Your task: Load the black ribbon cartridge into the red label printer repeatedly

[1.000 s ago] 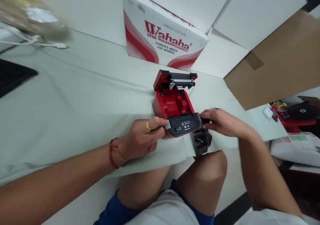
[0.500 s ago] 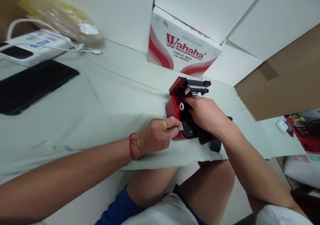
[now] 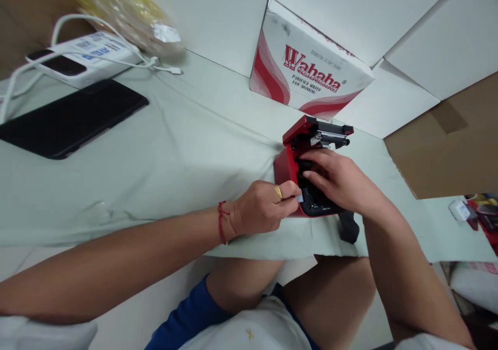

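A red and black label printer (image 3: 287,166) sits on the cloth with its lid (image 3: 324,127) raised, a roller showing under it. My left hand (image 3: 266,205) is at its near left rim, finger and thumb pinched on a small pale strip (image 3: 300,196). My right hand (image 3: 340,179) reaches over the right side into the compartment. Its thumb and index finger are bent around something dark inside, which I cannot make out; the other fingers are hidden. A dark, soft-looking thing (image 3: 349,228) lies at the table edge below my right wrist.
Behind the printer stands a Wahaha carton (image 3: 307,65) against white boxes (image 3: 361,13). A brown carton (image 3: 447,153) is at the right. Left lie a black phone (image 3: 78,116), a white power bank (image 3: 93,57) with cables, and a plastic bag (image 3: 128,18).
The view has shifted, so everything sits further right. My right hand has settled over the compartment, and the white ring seen inside is now hidden. My left hand keeps its pinch.
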`<action>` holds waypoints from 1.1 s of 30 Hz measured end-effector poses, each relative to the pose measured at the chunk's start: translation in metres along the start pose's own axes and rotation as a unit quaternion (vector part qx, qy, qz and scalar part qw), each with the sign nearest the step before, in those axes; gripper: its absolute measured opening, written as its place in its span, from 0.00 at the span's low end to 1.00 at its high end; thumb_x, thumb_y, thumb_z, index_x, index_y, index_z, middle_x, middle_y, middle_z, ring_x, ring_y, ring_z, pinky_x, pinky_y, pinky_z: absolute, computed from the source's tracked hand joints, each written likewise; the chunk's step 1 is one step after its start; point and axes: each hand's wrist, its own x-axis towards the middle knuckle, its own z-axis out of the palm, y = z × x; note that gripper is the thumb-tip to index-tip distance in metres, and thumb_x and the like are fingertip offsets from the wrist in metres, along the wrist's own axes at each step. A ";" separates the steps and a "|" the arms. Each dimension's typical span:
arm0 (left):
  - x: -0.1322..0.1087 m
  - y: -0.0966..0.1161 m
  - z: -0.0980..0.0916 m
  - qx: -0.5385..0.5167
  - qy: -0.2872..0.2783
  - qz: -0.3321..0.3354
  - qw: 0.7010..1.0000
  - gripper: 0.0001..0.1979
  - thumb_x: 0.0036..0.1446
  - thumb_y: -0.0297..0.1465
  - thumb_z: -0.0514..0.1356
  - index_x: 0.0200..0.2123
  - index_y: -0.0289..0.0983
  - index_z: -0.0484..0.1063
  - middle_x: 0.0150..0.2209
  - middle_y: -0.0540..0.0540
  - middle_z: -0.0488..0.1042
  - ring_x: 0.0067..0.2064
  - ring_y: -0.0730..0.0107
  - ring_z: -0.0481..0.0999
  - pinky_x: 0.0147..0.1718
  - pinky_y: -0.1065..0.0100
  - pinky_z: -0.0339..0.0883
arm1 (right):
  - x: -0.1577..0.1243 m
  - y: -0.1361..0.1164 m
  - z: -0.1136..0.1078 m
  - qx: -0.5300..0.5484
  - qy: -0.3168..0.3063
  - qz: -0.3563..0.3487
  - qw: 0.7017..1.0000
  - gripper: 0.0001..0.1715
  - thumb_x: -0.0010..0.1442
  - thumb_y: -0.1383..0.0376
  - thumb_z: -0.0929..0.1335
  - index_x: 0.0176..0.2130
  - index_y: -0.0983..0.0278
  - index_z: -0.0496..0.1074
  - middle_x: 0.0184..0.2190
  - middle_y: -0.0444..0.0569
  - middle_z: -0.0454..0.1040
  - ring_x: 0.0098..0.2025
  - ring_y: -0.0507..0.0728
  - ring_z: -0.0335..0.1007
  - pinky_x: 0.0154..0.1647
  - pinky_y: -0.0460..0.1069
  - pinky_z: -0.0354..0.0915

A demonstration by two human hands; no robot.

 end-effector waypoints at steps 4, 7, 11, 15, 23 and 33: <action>0.006 0.001 -0.001 0.017 0.055 0.030 0.998 0.12 0.59 0.17 0.50 0.31 0.35 0.68 0.40 0.44 0.80 0.33 0.73 0.80 0.29 0.73 0.76 | -0.058 -0.010 0.004 0.061 0.126 -0.042 0.989 0.14 0.71 0.66 0.66 0.53 0.58 0.75 0.52 0.52 0.77 0.54 0.58 0.75 0.55 0.54 0.71; 0.007 0.001 -0.002 0.024 0.048 0.027 0.998 0.12 0.59 0.17 0.50 0.32 0.35 0.69 0.40 0.44 0.80 0.33 0.74 0.80 0.30 0.74 0.75 | -0.097 -0.021 0.024 0.006 0.206 -0.035 0.978 0.21 0.68 0.71 0.68 0.57 0.55 0.73 0.53 0.53 0.74 0.53 0.60 0.74 0.53 0.57 0.71; 0.007 0.000 -0.002 0.028 0.039 0.024 0.999 0.12 0.59 0.18 0.50 0.33 0.35 0.70 0.40 0.44 0.80 0.31 0.74 0.79 0.28 0.73 0.73 | -0.120 -0.031 0.056 -0.040 0.234 -0.021 0.971 0.32 0.66 0.72 0.68 0.66 0.53 0.65 0.52 0.56 0.72 0.52 0.64 0.71 0.50 0.61 0.71; 0.012 0.005 -0.013 0.008 0.041 0.013 0.999 0.11 0.57 0.18 0.49 0.30 0.36 0.66 0.39 0.44 0.80 0.29 0.75 0.75 0.27 0.73 0.71 | -0.120 -0.036 0.071 -0.042 0.237 -0.021 0.970 0.35 0.66 0.73 0.68 0.69 0.57 0.62 0.53 0.59 0.72 0.54 0.66 0.69 0.53 0.64 0.70; 0.071 -0.008 -0.057 0.002 0.138 -0.153 0.978 0.08 0.71 0.31 0.50 0.45 0.37 0.69 0.47 0.43 0.77 0.50 0.63 0.79 0.52 0.59 0.74 | -0.116 -0.038 0.073 -0.035 0.272 -0.012 0.962 0.34 0.64 0.74 0.69 0.66 0.57 0.65 0.52 0.56 0.73 0.58 0.66 0.66 0.59 0.66 0.69; 0.086 -0.030 -0.044 -0.118 0.054 -0.186 0.974 0.21 0.76 0.41 0.45 0.62 0.37 0.62 0.47 0.45 0.82 0.46 0.69 0.82 0.49 0.65 0.75 | -0.116 -0.034 0.080 0.002 0.258 -0.027 0.966 0.33 0.66 0.74 0.68 0.67 0.60 0.63 0.63 0.59 0.68 0.66 0.64 0.65 0.66 0.66 0.66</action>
